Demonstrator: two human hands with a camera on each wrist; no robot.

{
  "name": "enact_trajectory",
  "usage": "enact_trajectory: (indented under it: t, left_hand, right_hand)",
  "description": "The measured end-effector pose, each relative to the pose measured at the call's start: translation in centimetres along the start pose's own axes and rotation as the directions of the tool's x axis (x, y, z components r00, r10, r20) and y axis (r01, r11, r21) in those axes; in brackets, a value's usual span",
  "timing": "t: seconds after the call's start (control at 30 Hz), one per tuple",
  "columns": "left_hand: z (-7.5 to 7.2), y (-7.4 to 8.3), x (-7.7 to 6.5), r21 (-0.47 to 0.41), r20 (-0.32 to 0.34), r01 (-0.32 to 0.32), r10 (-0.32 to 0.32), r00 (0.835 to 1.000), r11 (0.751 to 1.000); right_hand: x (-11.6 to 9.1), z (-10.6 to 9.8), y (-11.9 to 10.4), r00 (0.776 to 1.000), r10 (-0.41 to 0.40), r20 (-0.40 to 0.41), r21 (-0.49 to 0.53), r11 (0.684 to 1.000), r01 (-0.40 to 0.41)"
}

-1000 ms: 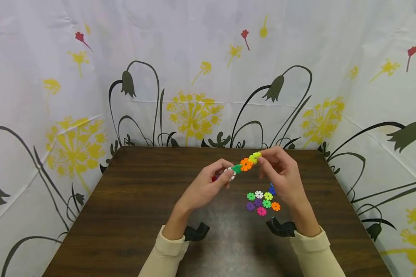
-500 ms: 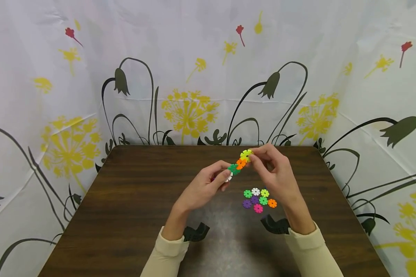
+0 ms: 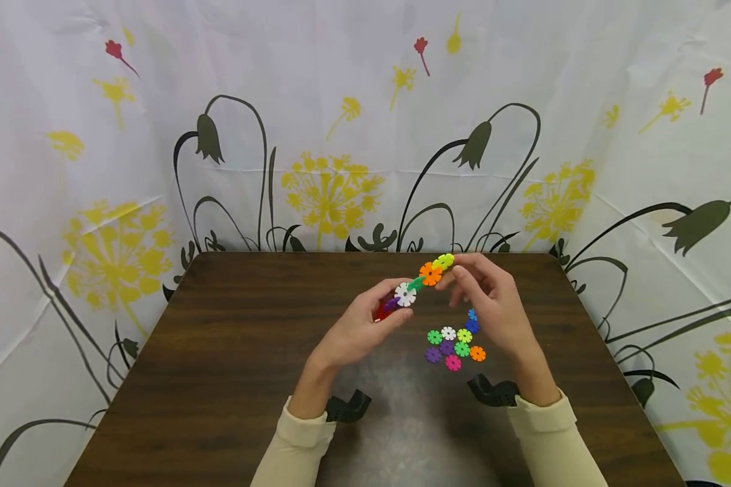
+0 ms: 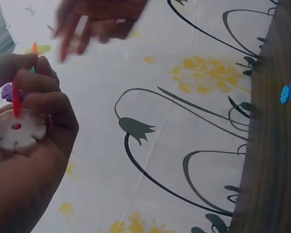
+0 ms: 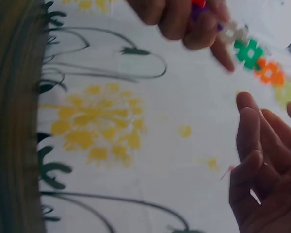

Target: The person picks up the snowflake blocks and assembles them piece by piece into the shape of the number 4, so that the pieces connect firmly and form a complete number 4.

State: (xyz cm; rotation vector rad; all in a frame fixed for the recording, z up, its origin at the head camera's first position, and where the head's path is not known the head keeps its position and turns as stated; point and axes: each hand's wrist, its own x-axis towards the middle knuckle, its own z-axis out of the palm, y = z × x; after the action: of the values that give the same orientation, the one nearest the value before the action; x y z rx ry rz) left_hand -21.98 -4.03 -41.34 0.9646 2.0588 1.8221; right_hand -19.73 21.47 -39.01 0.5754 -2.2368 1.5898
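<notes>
My left hand point(image 3: 355, 330) holds a chain of notched, flower-shaped plastic discs above the table. From its far end the chain runs through a yellow disc point(image 3: 443, 262), an orange disc point(image 3: 430, 273), a green disc point(image 3: 415, 284) and a white disc point(image 3: 405, 294). Purple and red discs follow inside the hand, and another white disc point(image 4: 18, 130) lies against the palm in the left wrist view. Beside the yellow end is my right hand point(image 3: 498, 303), fingers loosely bent, gripping nothing. It appears blurred and apart from the chain in the left wrist view.
Loose discs lie grouped on the dark wooden table point(image 3: 250, 352) below the right hand, among them a pink disc point(image 3: 453, 362), an orange one point(image 3: 478, 354) and a blue one point(image 3: 472, 326). A flower-printed curtain point(image 3: 335, 88) hangs behind the table's far edge.
The right fingers, earlier pinching the yellow disc, have let go of it. The chain has turned in the left hand, so the white disc now faces the head camera.
</notes>
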Motion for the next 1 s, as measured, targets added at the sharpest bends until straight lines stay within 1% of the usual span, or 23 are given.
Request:
enact_trajectory:
  t: [0.07,0.13,0.23,0.3,0.4,0.47,0.53,0.57,0.6,0.67,0.73,0.8,0.83,0.9,1.0]
  left_hand:
    - [-0.2,-0.1,0.1,-0.007,-0.005,-0.006,0.006,1.0,1.0]
    - [-0.4,-0.3,0.0,-0.027,-0.007,-0.023,0.023,1.0,0.999]
    - [-0.7,-0.6,0.0,-0.082,0.007,-0.057,0.057,0.998,0.995]
    - [-0.8,-0.7,-0.1,-0.115,0.015,-0.074,0.076,0.997,0.991]
    - [-0.8,-1.1,-0.3,-0.163,0.017,-0.078,0.082,0.996,0.984]
    - [-0.9,-1.2,-0.4,-0.181,0.012,-0.074,0.077,0.997,0.981]
    - [-0.9,-1.4,-0.6,-0.191,-0.002,-0.071,0.072,0.997,0.979]
    - [-0.9,-1.4,-0.6,-0.193,-0.009,-0.074,0.074,0.997,0.978]
    - [-0.9,-1.4,-0.7,-0.197,-0.018,-0.078,0.076,0.997,0.977]
    - [-0.9,-1.4,-0.7,-0.21,-0.03,-0.087,0.082,0.996,0.974]
    - [-1.0,-1.3,-0.8,-0.214,-0.036,-0.084,0.078,0.996,0.973]
    - [-1.1,-1.3,-0.8,-0.211,-0.034,-0.067,0.062,0.998,0.975]
    - [-1.2,-1.3,-0.9,-0.208,-0.028,-0.057,0.052,0.998,0.977]
    - [-1.2,-1.3,-0.9,-0.2,-0.012,-0.038,0.036,0.999,0.979]
    - [-1.3,-1.3,-0.9,-0.199,-0.003,-0.029,0.029,1.0,0.98]
  right_hand:
    - [-0.3,-0.2,1.4,0.994,0.064,0.084,-0.03,0.998,-0.062]
    - [-0.7,-0.1,3.2,0.974,0.143,0.175,-0.079,0.988,-0.131]
    - [-1.6,0.5,6.2,0.921,0.258,0.291,-0.178,0.961,-0.213]
    - [-2.2,1.1,8.0,0.878,0.328,0.349,-0.253,0.935,-0.249]
    - [-3.4,2.1,10.3,0.811,0.429,0.398,-0.376,0.883,-0.282]
    - [-4.1,2.8,11.4,0.771,0.49,0.407,-0.453,0.841,-0.296]
    - [-4.9,3.3,12.4,0.739,0.556,0.381,-0.531,0.786,-0.317]
    - [-5.2,3.6,12.9,0.729,0.581,0.362,-0.562,0.76,-0.326]
    - [-5.5,3.8,13.3,0.725,0.598,0.342,-0.589,0.737,-0.331]
    - [-5.9,4.0,13.9,0.724,0.62,0.301,-0.625,0.702,-0.341]
    - [-6.2,4.2,14.2,0.73,0.622,0.282,-0.639,0.69,-0.34]
    - [-6.2,4.3,14.4,0.739,0.618,0.27,-0.65,0.683,-0.334]
    - [-6.1,4.4,14.4,0.739,0.62,0.266,-0.651,0.68,-0.336]
    - [-6.0,4.4,14.2,0.734,0.629,0.257,-0.66,0.669,-0.342]
    - [-5.7,4.5,14.0,0.719,0.652,0.242,-0.67,0.648,-0.362]
